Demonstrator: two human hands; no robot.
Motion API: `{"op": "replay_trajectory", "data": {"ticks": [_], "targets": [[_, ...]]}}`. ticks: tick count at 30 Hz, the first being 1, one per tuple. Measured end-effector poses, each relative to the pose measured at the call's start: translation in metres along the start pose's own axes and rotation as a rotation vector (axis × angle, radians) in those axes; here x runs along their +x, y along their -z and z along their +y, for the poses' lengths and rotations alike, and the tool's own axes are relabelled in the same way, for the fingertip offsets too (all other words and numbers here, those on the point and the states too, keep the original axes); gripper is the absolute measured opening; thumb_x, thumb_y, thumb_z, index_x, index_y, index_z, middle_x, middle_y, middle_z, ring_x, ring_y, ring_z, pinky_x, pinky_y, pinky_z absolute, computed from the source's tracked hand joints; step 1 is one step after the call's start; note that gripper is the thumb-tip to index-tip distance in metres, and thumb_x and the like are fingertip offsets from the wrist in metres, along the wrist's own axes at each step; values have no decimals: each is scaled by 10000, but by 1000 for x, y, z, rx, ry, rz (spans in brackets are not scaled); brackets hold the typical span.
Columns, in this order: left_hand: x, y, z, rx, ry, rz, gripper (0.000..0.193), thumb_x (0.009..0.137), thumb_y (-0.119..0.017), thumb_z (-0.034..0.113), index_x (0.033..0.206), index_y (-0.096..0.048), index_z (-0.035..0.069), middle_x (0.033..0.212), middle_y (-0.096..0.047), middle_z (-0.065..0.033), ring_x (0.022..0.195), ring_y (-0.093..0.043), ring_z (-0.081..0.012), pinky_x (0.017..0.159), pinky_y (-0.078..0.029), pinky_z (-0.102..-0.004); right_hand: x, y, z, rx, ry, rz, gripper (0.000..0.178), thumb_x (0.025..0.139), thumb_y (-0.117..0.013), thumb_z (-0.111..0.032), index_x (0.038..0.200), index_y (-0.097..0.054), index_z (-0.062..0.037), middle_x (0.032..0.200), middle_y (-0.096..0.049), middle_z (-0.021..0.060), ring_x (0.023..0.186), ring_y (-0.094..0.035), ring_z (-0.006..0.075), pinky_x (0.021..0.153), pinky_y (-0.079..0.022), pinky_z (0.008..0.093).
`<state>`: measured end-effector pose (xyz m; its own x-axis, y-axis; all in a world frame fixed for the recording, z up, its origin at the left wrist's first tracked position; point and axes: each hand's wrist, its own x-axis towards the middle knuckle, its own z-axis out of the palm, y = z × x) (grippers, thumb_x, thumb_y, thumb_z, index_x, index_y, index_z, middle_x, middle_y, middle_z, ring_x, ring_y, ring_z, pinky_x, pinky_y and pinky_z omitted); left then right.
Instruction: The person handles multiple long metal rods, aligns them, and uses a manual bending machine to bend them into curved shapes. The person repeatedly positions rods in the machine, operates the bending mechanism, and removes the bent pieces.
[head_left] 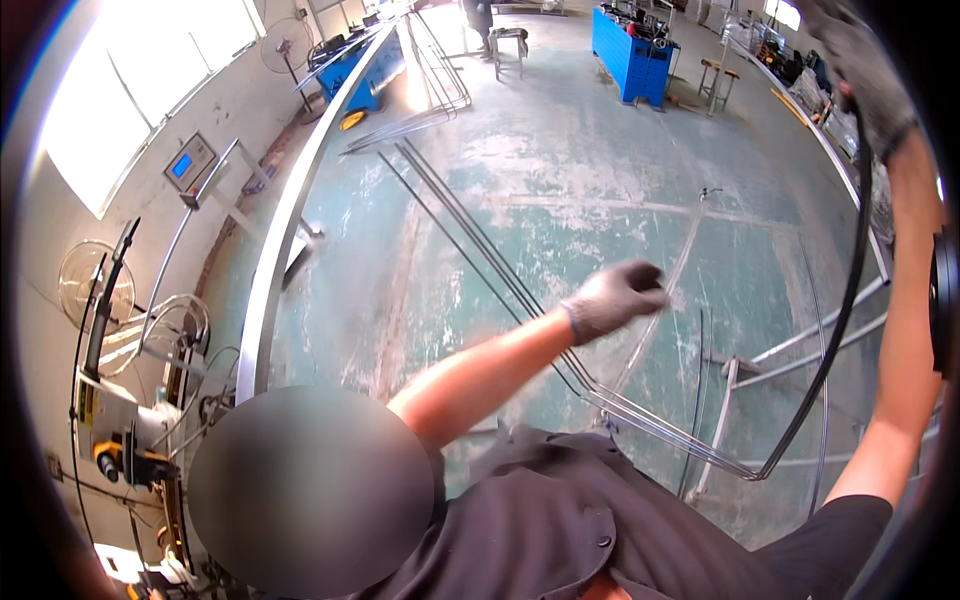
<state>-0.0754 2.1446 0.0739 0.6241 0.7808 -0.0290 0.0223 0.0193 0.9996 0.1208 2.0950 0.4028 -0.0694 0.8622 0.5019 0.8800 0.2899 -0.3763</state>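
My right hand (868, 85), in a grey work glove, is raised at the upper right and closed around the end of bent metal rods (838, 335). From that grip the dark rods run down to a sharp bend near my right side. They then turn left and slope away up the middle as several thin parallel lengths. My left hand (615, 300), in a light glove with dark fingers, hangs over the rods, slightly smeared. Its fingers curl loosely, with a gap by the thumb and nothing visible in them.
A long metal rail (290, 215) runs along the left, beside a scale display (190, 162). More bent rods (440, 110) rest at the far end. A blue workbench (630, 55) and stools stand at the back. Metal frame legs (722, 425) are at right. A blurred oval covers the lower left.
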Motion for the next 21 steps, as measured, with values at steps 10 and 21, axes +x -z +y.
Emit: {"op": "replay_trajectory", "data": {"ticks": [10, 21], "targets": [[269, 99, 67, -266, -210, -53, 284, 848, -724, 230, 947, -639, -23, 829, -660, -66, 835, -604, -150, 768, -525, -336, 391, -336, -16, -12, 306, -314, 551, 1017, -598, -518, 1139, -696, 10, 847, -730, 172, 750, -727, 268, 738, -577, 357], [503, 528, 75, -300, -278, 263, 187, 923, -741, 219, 999, -690, 56, 834, -696, -53, 715, -669, -154, 592, -524, -322, 602, -558, 51, -209, 569, 244, 1038, 880, -569, -799, 1502, -397, 13, 1355, -591, 324, 1240, -636, 394, 1014, -557, 468]]}}
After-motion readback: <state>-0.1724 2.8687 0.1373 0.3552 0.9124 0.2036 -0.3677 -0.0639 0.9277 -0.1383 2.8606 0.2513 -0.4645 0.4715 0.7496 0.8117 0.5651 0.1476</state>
